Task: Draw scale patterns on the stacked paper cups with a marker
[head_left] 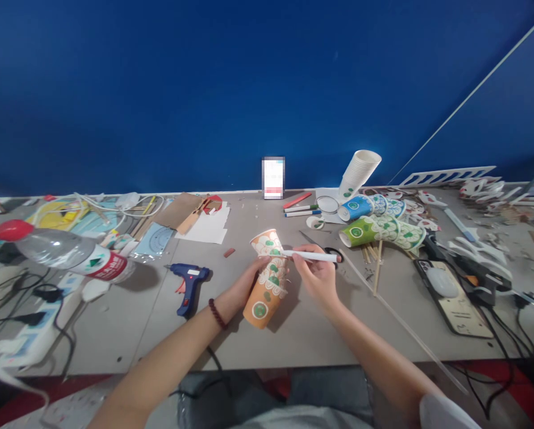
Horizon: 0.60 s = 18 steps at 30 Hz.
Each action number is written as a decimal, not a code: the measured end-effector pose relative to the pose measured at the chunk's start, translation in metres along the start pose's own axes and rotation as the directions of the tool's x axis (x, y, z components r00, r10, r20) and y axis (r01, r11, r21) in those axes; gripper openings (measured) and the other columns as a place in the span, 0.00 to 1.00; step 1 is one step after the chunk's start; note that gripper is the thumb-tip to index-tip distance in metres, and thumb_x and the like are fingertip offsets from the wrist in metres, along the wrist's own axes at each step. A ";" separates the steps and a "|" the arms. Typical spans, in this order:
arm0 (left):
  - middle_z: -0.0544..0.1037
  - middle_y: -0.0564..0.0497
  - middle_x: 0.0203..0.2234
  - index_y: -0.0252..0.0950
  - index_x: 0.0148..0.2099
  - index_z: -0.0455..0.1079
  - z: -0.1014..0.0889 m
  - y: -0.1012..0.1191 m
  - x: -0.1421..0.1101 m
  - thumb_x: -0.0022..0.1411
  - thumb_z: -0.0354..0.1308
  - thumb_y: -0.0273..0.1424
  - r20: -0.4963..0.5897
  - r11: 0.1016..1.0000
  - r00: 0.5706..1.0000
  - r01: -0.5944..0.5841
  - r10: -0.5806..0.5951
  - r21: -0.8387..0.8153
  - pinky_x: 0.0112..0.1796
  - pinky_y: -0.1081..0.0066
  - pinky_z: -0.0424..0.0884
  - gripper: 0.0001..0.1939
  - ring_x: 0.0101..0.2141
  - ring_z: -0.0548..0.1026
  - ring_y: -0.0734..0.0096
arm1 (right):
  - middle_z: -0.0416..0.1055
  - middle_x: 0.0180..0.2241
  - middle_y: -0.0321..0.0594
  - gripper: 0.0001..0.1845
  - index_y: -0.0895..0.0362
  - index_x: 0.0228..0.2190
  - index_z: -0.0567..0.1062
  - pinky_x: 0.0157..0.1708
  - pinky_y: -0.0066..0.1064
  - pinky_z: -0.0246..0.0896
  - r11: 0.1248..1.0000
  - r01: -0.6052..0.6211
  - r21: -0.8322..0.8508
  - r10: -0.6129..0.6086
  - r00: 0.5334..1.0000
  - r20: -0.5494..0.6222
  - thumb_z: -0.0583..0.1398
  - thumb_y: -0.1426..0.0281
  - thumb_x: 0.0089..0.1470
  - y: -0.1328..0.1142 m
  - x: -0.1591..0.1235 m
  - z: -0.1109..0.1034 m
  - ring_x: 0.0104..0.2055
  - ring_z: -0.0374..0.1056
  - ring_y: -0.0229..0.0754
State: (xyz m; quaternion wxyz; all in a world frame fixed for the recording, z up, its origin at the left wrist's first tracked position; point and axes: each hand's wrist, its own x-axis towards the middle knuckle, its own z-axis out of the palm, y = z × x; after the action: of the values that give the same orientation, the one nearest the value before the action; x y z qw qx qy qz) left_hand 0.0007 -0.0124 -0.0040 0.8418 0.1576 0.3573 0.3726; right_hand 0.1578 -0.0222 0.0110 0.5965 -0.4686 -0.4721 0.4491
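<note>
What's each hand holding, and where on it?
Left hand: orange paper-cup piece, upper left side. Right hand: white marker, barrel, nearer the cup-side end.

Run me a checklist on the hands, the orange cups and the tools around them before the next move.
1. Left hand steadying the orange cups: ok.
2. Right hand gripping the white marker: ok.
3. Marker tip touching the cups: cannot tell; it points at them, but contact is unclear.
4. Scissors well away from the right hand: not ok; they lie just beyond it, partly hidden.
5. Blue glue gun out of both hands: ok.
6. Glue gun cool: cannot tell.
</note>
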 end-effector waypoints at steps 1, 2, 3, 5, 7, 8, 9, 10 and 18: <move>0.80 0.41 0.33 0.28 0.45 0.72 0.000 0.000 0.000 0.57 0.58 0.36 -0.001 1.000 1.000 -0.005 0.005 0.009 0.34 0.67 0.73 0.18 0.30 0.78 0.64 | 0.72 0.29 0.38 0.11 0.57 0.31 0.73 0.27 0.29 0.69 1.000 0.001 -0.006 -0.001 1.000 0.000 0.63 0.61 0.51 -0.001 0.000 0.000 0.27 0.69 0.37; 0.80 0.41 0.34 0.29 0.46 0.71 0.000 0.000 -0.001 0.56 0.59 0.36 -0.004 1.000 1.000 -0.015 0.015 0.018 0.34 0.67 0.73 0.18 0.30 0.78 0.63 | 0.72 0.29 0.38 0.11 0.57 0.31 0.73 0.27 0.29 0.69 1.000 0.000 -0.011 0.000 1.000 0.003 0.62 0.61 0.51 -0.002 0.001 0.000 0.27 0.69 0.37; 0.80 0.42 0.34 0.29 0.46 0.71 0.001 0.000 -0.001 0.56 0.60 0.36 -0.009 0.999 1.000 -0.026 0.026 0.025 0.35 0.67 0.73 0.18 0.31 0.78 0.63 | 0.72 0.29 0.38 0.11 0.57 0.31 0.74 0.28 0.29 0.70 1.000 -0.001 -0.015 0.001 1.000 0.006 0.62 0.61 0.51 -0.003 0.001 0.000 0.26 0.69 0.37; 0.80 0.42 0.34 0.30 0.46 0.71 0.002 0.000 -0.003 0.55 0.61 0.35 -0.020 0.998 0.998 -0.051 0.052 0.043 0.35 0.66 0.73 0.18 0.31 0.78 0.63 | 0.72 0.28 0.38 0.11 0.57 0.31 0.74 0.28 0.29 0.69 1.000 0.001 -0.023 0.000 1.000 0.014 0.62 0.62 0.51 -0.004 0.001 0.000 0.25 0.68 0.36; 0.80 0.42 0.35 0.30 0.46 0.71 0.003 0.000 -0.004 0.54 0.62 0.35 -0.026 0.995 0.997 -0.076 0.077 0.065 0.35 0.67 0.73 0.18 0.31 0.78 0.64 | 0.72 0.28 0.37 0.10 0.57 0.31 0.74 0.28 0.29 0.69 0.999 0.015 -0.036 -0.014 1.000 0.016 0.62 0.63 0.51 -0.004 0.001 -0.001 0.25 0.68 0.36; 0.80 0.42 0.34 0.30 0.45 0.71 0.004 0.000 -0.004 0.54 0.62 0.35 -0.024 0.994 0.996 -0.084 0.086 0.076 0.35 0.67 0.73 0.18 0.31 0.78 0.64 | 0.72 0.27 0.37 0.09 0.57 0.31 0.74 0.29 0.29 0.69 0.999 0.023 -0.045 -0.022 1.000 0.016 0.62 0.63 0.52 -0.003 0.001 -0.001 0.25 0.68 0.36; 0.80 0.43 0.34 0.30 0.45 0.70 0.004 0.000 -0.004 0.54 0.62 0.35 -0.019 0.992 0.996 -0.090 0.092 0.085 0.35 0.67 0.73 0.18 0.30 0.78 0.64 | 0.72 0.27 0.37 0.09 0.57 0.31 0.74 0.29 0.29 0.68 0.998 0.030 -0.054 -0.029 0.999 0.016 0.62 0.64 0.52 -0.003 0.002 -0.001 0.25 0.68 0.36; 0.80 0.43 0.34 0.31 0.45 0.70 0.004 0.000 -0.004 0.54 0.63 0.35 -0.011 0.991 0.995 -0.094 0.096 0.091 0.35 0.66 0.73 0.18 0.30 0.78 0.64 | 0.72 0.26 0.37 0.09 0.57 0.31 0.74 0.29 0.29 0.68 0.997 0.037 -0.063 -0.036 0.999 0.015 0.62 0.64 0.52 -0.003 0.002 -0.001 0.24 0.68 0.36; 0.79 0.46 0.31 0.32 0.42 0.71 0.003 0.001 -0.005 0.53 0.63 0.36 -0.019 0.988 0.994 -0.106 0.109 0.114 0.34 0.67 0.72 0.16 0.29 0.77 0.65 | 0.71 0.27 0.37 0.07 0.57 0.30 0.74 0.28 0.29 0.67 0.995 0.054 -0.087 -0.053 0.999 0.009 0.61 0.65 0.51 -0.003 0.002 -0.001 0.25 0.68 0.36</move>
State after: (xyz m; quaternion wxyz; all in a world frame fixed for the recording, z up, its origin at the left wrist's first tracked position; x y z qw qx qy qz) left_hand 0.0000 -0.0151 0.0014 0.8058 0.2192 0.3793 0.3985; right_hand 0.1596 -0.0205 0.0143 0.5859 -0.4797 -0.5055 0.4135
